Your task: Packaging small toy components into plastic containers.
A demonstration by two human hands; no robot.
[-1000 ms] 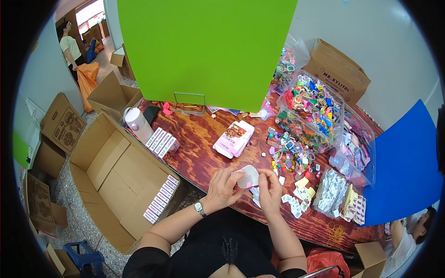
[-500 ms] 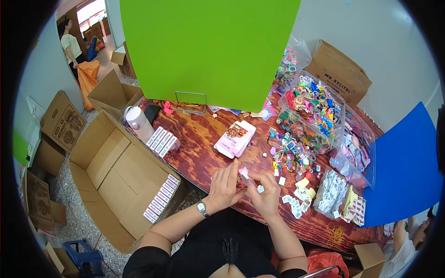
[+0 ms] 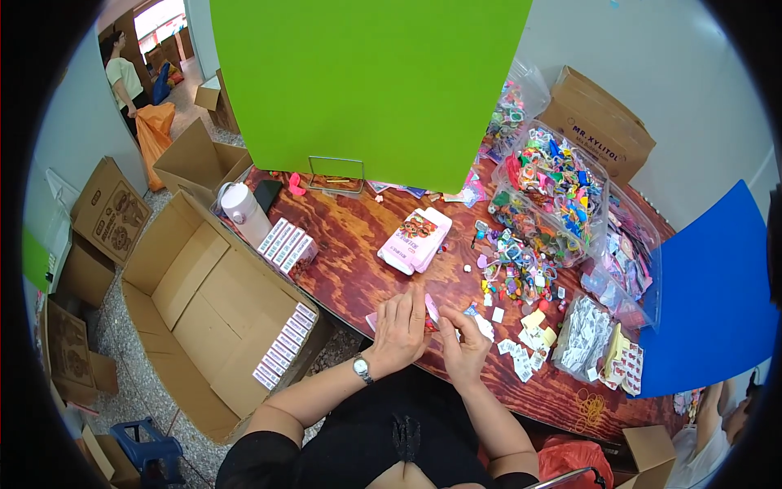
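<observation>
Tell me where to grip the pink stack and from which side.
Probably best across the long left and right sides of the pink stack, coming from the near end, where the left hand is. It lies flat, longer than wide, layers offset, so spanning both sides should keep them together.

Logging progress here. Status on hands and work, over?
Left hand over pink piece, right hand beside it. Piece mostly hidden. Pink cartons just beyond, loose trinkets to the right.
</observation>
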